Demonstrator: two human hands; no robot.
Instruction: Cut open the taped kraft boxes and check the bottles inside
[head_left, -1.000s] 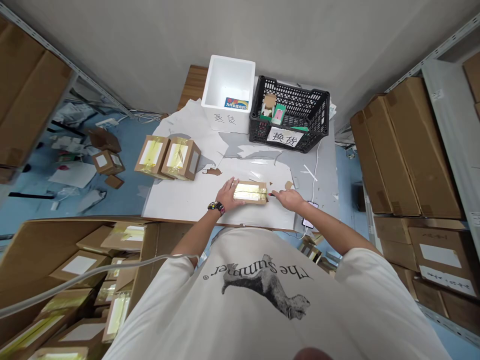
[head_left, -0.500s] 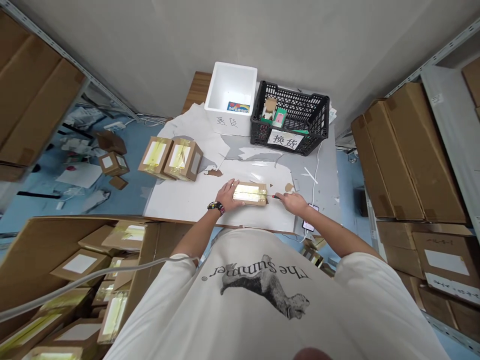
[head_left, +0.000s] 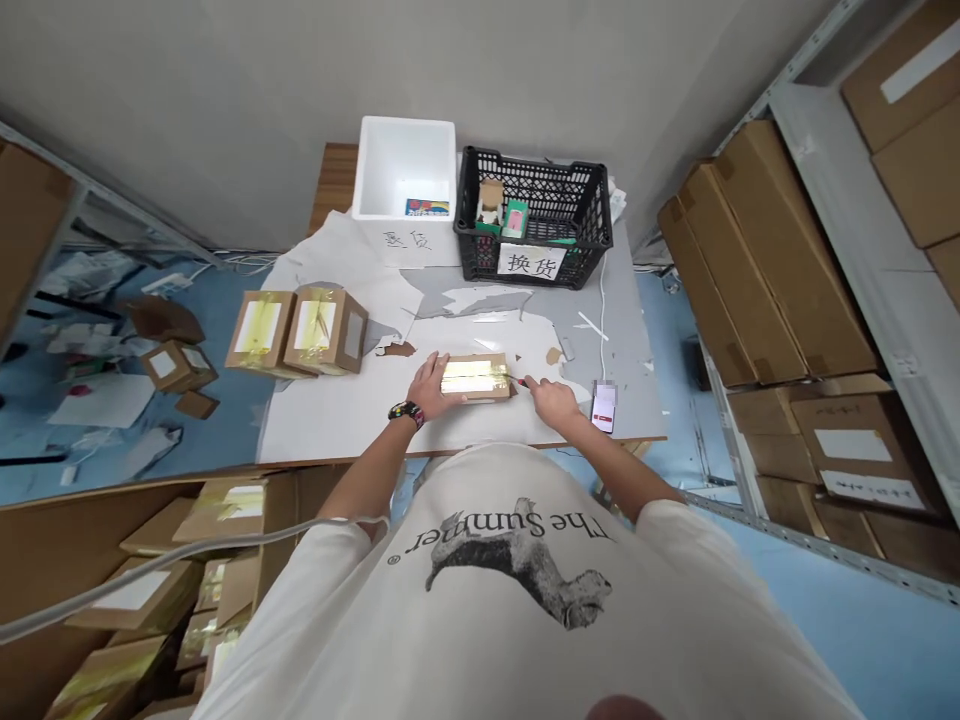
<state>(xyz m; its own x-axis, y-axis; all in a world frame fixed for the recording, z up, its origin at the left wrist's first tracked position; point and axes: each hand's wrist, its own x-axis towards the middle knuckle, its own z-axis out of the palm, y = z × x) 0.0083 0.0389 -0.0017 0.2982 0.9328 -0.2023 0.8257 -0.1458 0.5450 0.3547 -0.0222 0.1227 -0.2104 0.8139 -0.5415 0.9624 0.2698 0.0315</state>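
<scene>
Steel shelving point(head_left: 847, 240), right of the table, stacked with large cardboard cartons point(head_left: 765, 260); open carton point(head_left: 142, 590), near left, filled with small taped boxes; work table point(head_left: 637, 380), grey-topped, standing against the far wall, with a large white sheet point(head_left: 337, 415) spread over its near part and torn paper scraps lying around; blue floor point(head_left: 825, 640), right of the near side, with paper litter and a few small boxes at left; white foam box point(head_left: 405, 170), far end of the table, marked with handwritten characters; black plastic crate point(head_left: 532, 215), just right of it, holding small packages and bearing a white paper label point(head_left: 530, 262); two taped cardboard boxes point(head_left: 294, 330), side by side on the left of the sheet; phone point(head_left: 604, 408), lying on the table at right, beside a white cable point(head_left: 601, 310); person in a white printed T-shirt point(head_left: 510, 600), standing at the near edge.

Small taped cardboard box point(head_left: 476, 378), lying flat mid-sheet, near the table's near edge, its top banded with yellowish tape; left hand point(head_left: 429, 388), wearing a dark wristwatch point(head_left: 406, 412), spread open and pressed on the box's left end; right hand point(head_left: 553, 400), just right of the box, fingers closed on a small red-tipped tool point(head_left: 517, 381), whose tip reaches the box's right end.
</scene>
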